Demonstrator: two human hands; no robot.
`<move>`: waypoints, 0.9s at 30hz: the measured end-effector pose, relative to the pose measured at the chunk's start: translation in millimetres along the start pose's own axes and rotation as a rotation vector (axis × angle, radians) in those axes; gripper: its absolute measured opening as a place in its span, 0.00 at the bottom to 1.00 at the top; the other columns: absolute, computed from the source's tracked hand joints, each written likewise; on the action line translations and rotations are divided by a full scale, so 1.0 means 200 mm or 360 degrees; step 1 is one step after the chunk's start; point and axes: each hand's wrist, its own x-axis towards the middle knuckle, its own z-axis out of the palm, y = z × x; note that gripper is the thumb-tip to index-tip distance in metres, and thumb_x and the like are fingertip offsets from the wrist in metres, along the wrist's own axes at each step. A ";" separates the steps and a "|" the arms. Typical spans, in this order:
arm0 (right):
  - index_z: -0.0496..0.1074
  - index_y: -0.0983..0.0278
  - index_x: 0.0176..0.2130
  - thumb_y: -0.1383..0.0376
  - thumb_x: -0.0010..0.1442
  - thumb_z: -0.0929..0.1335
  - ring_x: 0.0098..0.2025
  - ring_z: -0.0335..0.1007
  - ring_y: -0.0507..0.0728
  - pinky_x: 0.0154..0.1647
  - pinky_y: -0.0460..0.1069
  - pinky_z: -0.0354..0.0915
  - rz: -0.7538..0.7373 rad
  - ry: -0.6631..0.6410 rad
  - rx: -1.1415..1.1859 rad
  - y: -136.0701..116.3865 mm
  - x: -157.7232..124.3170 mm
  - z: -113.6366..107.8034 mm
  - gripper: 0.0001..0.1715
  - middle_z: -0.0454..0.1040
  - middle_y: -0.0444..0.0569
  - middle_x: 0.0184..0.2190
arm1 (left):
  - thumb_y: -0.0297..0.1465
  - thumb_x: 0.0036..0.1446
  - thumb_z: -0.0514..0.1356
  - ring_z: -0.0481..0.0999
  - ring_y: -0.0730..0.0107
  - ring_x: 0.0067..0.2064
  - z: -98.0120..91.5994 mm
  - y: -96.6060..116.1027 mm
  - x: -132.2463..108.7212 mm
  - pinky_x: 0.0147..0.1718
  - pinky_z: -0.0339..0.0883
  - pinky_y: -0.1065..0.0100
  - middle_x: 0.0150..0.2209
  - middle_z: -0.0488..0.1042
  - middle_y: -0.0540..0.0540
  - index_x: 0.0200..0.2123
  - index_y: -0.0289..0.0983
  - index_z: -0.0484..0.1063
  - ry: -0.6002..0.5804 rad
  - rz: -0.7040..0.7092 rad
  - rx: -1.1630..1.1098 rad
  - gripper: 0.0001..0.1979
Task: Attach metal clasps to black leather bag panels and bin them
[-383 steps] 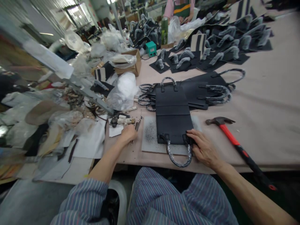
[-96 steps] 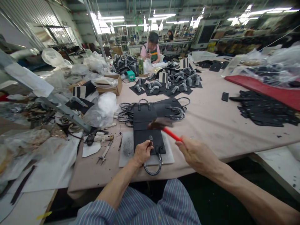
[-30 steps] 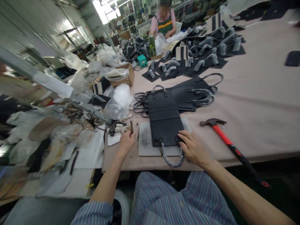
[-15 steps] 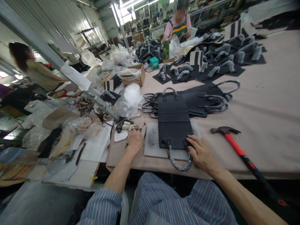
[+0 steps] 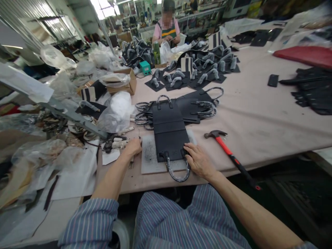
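Observation:
A flat black bag body point(image 5: 169, 129) lies across a grey board point(image 5: 149, 157), with plastic-wrapped handles at its far and near ends. My right hand point(image 5: 201, 162) grips its near right corner, fingers on top by the base of the near handle point(image 5: 178, 178). Left of the board, my left hand point(image 5: 133, 147) is closed close to the tabletop; whatever its curled fingers hold is hidden. Small metal tools point(image 5: 131, 163) lie just beneath that hand. To the right rests a claw hammer point(image 5: 224, 145) with a red and black handle.
More black bag bodies point(image 5: 197, 103) with wrapped handles lie behind. Clear plastic bags point(image 5: 116, 110) and a cardboard box point(image 5: 132, 81) crowd the left. A slanted metal post point(image 5: 75, 119) stands there. Black pieces point(image 5: 315, 90) lie far right. Across the table sits a co-worker point(image 5: 168, 31).
The view has swung to the right, showing more of the table's right side. My left hand has moved closer to the board. My right hand stays at the bag body's corner.

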 end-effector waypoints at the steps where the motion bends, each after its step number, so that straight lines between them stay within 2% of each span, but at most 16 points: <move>1: 0.69 0.64 0.60 0.63 0.71 0.60 0.65 0.63 0.65 0.66 0.66 0.58 0.0006 0.0002 0.0004 0.00 0.00 0.00 0.22 0.68 0.58 0.63 | 0.25 0.39 0.64 0.82 0.48 0.43 0.00 0.01 0.02 0.43 0.73 0.61 0.29 0.81 0.35 0.21 0.37 0.73 -0.0022 0.0009 0.0030 0.03; 6: 0.69 0.63 0.59 0.63 0.70 0.61 0.65 0.63 0.65 0.66 0.66 0.58 0.0016 0.0005 0.0036 -0.01 0.00 -0.01 0.21 0.68 0.57 0.63 | 0.27 0.40 0.65 0.82 0.43 0.42 -0.05 0.02 0.04 0.42 0.74 0.57 0.29 0.80 0.32 0.19 0.38 0.69 -0.0091 -0.0068 0.0195 0.06; 8: 0.69 0.63 0.59 0.63 0.70 0.61 0.65 0.62 0.65 0.66 0.66 0.58 0.0026 0.0006 0.0043 -0.01 0.00 -0.01 0.21 0.68 0.56 0.63 | 0.30 0.42 0.65 0.82 0.46 0.38 -0.09 0.02 0.01 0.38 0.75 0.57 0.25 0.78 0.36 0.20 0.38 0.68 -0.0053 -0.0128 0.0037 0.08; 9: 0.69 0.63 0.59 0.63 0.70 0.61 0.65 0.62 0.65 0.67 0.66 0.57 0.0033 0.0007 0.0044 -0.01 0.00 -0.01 0.22 0.68 0.56 0.63 | 0.32 0.44 0.66 0.82 0.49 0.35 -0.10 0.03 -0.02 0.35 0.76 0.58 0.24 0.77 0.39 0.22 0.37 0.69 -0.0034 -0.0143 -0.0200 0.08; 11: 0.69 0.63 0.59 0.64 0.70 0.61 0.65 0.62 0.66 0.67 0.66 0.57 0.0048 0.0013 0.0044 -0.01 0.01 -0.02 0.22 0.68 0.56 0.63 | 0.37 0.47 0.67 0.81 0.57 0.30 -0.10 0.10 -0.10 0.31 0.76 0.61 0.25 0.77 0.45 0.30 0.37 0.72 -0.0006 -0.0104 -0.0935 0.11; 13: 0.69 0.63 0.59 0.64 0.69 0.61 0.65 0.62 0.66 0.66 0.66 0.56 0.0060 0.0011 0.0045 -0.02 0.01 -0.02 0.22 0.68 0.56 0.63 | 0.40 0.46 0.69 0.82 0.62 0.31 -0.04 0.23 -0.20 0.32 0.77 0.64 0.29 0.78 0.48 0.39 0.37 0.72 0.0005 0.0030 -0.1667 0.19; 15: 0.70 0.63 0.59 0.63 0.70 0.61 0.65 0.62 0.66 0.66 0.66 0.56 0.0070 0.0002 0.0045 -0.02 0.01 -0.03 0.21 0.68 0.56 0.63 | 0.40 0.46 0.71 0.83 0.65 0.34 0.06 0.40 -0.28 0.36 0.78 0.65 0.32 0.78 0.49 0.42 0.37 0.70 0.0016 0.0163 -0.2045 0.23; 18: 0.70 0.62 0.59 0.63 0.70 0.61 0.65 0.62 0.66 0.66 0.66 0.56 0.0066 0.0000 0.0043 -0.02 0.01 -0.03 0.21 0.69 0.56 0.63 | 0.40 0.52 0.69 0.82 0.66 0.35 0.23 0.59 -0.33 0.36 0.77 0.67 0.33 0.79 0.47 0.38 0.36 0.69 -0.0047 0.0286 -0.2068 0.17; 20: 0.70 0.62 0.59 0.63 0.70 0.61 0.65 0.62 0.67 0.66 0.66 0.56 0.0064 -0.0003 0.0039 -0.02 0.01 -0.03 0.21 0.69 0.55 0.63 | 0.40 0.56 0.66 0.82 0.67 0.35 0.31 0.65 -0.33 0.36 0.76 0.68 0.33 0.80 0.46 0.35 0.37 0.68 -0.0018 0.0357 -0.1928 0.14; 23: 0.70 0.62 0.59 0.63 0.69 0.61 0.65 0.62 0.67 0.66 0.67 0.55 0.0081 -0.0016 0.0042 -0.02 0.01 -0.03 0.22 0.69 0.56 0.63 | 0.38 0.61 0.61 0.82 0.68 0.35 0.37 0.63 -0.32 0.35 0.75 0.69 0.34 0.80 0.45 0.36 0.37 0.68 0.0077 0.0433 -0.1800 0.10; 27: 0.70 0.62 0.60 0.64 0.68 0.62 0.65 0.61 0.67 0.67 0.67 0.55 0.0094 -0.0027 0.0069 -0.02 0.01 -0.04 0.23 0.68 0.55 0.63 | 0.37 0.63 0.60 0.82 0.68 0.36 0.38 0.59 -0.31 0.38 0.76 0.67 0.35 0.81 0.45 0.37 0.38 0.68 0.0091 0.0482 -0.1726 0.08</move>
